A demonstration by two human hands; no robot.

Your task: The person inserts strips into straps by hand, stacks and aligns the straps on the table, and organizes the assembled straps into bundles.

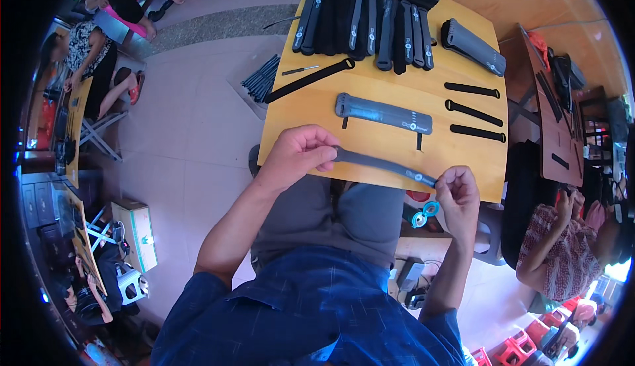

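Note:
A grey fabric strap [380, 162] with a small white print is stretched level over the table's near edge. My left hand [301, 154] pinches its left end between thumb and fingers. Its right end is pinched in my right hand [458, 197]. Just beyond the strap lies a stack of grey straps [383, 113], with black strips showing beneath its near side. Several short black straps [472, 90] with looped ends lie apart to the right. A longer black strap [309, 80] lies slanted at the left, close to a thin pen-like tool [299, 70].
The yellow wooden table [304, 111] holds rows of black and grey strap bundles [364, 29] at its far side. Another grey bundle [473, 47] lies at the far right. Dark strips [261, 78] rest beyond the left edge. People sit at other tables on both sides.

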